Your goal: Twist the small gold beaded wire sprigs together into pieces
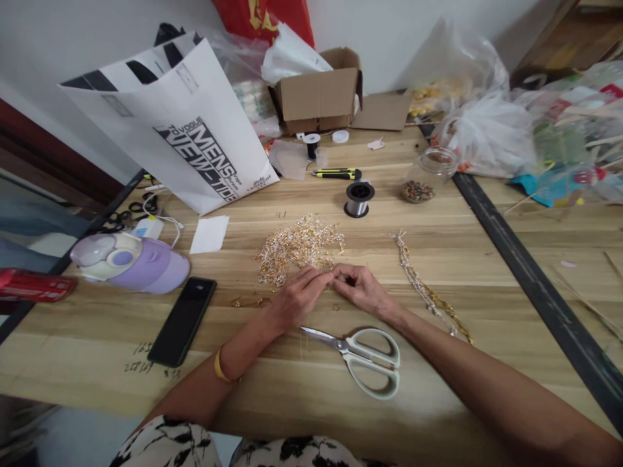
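My left hand (300, 295) and my right hand (357, 287) meet at the fingertips over the table, just in front of a pile of small gold and clear beads (302, 246). Both are closed in a pinch. Whatever lies between the fingers is too small to make out. White-handled scissors (360, 357) rest below my hands, blades pointing left. To the right of my right hand lie bead strands (419, 280), one clear and one gold. A thin gold piece (250, 302) is on the wood left of my left hand.
Behind the beads are a wire spool (359, 200), a yellow-black utility knife (337, 174) and a glass jar of beads (428, 176). A phone (182, 321), a purple bottle (131, 263) and a white paper bag (175, 123) stand or lie left. A cardboard box (318, 97) sits at the back.
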{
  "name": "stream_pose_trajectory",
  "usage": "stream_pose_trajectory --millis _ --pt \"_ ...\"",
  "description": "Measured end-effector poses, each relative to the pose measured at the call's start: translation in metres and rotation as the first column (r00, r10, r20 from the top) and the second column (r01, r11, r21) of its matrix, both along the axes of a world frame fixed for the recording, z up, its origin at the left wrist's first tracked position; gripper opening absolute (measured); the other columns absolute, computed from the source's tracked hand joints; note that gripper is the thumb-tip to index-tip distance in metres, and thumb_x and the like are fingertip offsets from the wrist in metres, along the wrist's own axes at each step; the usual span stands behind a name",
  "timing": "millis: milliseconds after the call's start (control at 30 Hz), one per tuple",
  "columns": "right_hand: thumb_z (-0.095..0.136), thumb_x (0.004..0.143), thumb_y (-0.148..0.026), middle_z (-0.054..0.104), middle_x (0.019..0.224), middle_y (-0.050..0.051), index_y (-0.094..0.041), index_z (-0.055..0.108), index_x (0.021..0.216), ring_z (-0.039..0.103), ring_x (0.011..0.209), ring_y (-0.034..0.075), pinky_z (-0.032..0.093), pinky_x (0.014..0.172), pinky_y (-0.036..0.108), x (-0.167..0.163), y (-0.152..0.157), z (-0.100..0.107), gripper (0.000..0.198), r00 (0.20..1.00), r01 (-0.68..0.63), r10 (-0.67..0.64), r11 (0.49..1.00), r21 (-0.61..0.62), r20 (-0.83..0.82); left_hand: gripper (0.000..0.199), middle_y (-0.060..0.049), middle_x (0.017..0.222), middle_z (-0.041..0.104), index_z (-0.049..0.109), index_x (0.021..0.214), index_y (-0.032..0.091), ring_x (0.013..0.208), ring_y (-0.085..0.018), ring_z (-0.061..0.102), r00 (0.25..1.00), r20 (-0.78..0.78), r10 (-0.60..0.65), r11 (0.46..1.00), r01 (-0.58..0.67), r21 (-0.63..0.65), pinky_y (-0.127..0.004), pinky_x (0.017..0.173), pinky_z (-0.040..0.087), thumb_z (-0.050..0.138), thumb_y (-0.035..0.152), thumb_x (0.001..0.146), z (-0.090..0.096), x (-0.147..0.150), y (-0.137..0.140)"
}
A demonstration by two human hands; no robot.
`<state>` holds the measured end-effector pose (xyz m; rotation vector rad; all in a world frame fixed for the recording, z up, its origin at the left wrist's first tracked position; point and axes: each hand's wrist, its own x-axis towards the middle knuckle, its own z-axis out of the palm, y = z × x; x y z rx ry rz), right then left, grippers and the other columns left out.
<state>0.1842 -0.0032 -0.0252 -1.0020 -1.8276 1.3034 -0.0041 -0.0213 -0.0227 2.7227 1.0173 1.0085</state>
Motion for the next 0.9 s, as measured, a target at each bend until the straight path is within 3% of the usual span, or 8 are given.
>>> stream_pose_trajectory --millis 333,533,900 --pt "0.053 0.085 -0.032 0.039 0.055 -0.005 -0.014 0.058 0.074 0.035 0.052 0.009 0.027 0.050 0.022 -0.001 0.000 0.002 0.021 1.000 0.002 -0.002 1.000 0.012 0.007 0.024 -0.007 0.092 0.066 0.057 0.108 0.017 0.089 -0.016 0.062 0.997 0.072 0.033 0.997 -0.028 -0.072 -0.031 0.079 0.054 0.051 0.008 0.086 -0.002 0.002 0.003" --pt "0.053 0.084 -0.033 0.040 0.054 -0.004 -0.013 0.059 0.075 0.035 0.051 0.009 0.027 0.050 0.022 -0.001 0.000 0.003 0.022 1.000 0.011 -0.011 1.000 -0.005 0.019 0.010 -0.006 0.081 0.066 0.062 0.087 0.016 0.077 -0.015 0.062 0.988 0.132 0.080 0.991 -0.064 -0.120 -0.028 0.070 0.053 0.054 0.010 0.084 0.005 0.002 0.008" --pt "0.054 0.084 -0.031 0.043 0.056 -0.004 -0.013 0.060 0.075 0.036 0.052 0.009 0.027 0.050 0.022 -0.002 -0.001 0.005 0.021 1.000 0.014 -0.014 1.000 -0.002 -0.006 0.008 -0.006 0.075 0.066 0.063 0.075 0.015 0.072 -0.015 0.061 0.966 0.205 0.158 0.957 -0.098 -0.273 -0.026 0.067 0.050 0.059 0.008 0.077 0.010 0.002 0.011"
